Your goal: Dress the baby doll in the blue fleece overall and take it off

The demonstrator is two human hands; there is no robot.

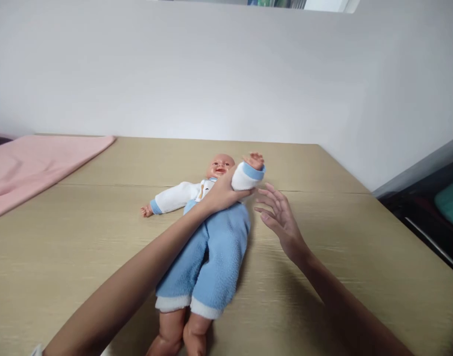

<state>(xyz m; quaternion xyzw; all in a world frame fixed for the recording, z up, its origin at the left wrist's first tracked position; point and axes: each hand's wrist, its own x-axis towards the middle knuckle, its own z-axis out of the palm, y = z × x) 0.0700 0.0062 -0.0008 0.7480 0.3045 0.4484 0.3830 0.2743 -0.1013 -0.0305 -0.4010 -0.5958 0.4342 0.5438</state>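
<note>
A pink blanket lies at the far left of the wooden table

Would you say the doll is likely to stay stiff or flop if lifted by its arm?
Probably partly floppy: one arm of the doll stands up only where the left hand grips its sleeve. The bare legs look like hard plastic, likely stiff. Lying flat on the table, it seems unlikely to roll.

head-worn view, forward-down, close over table
</note>
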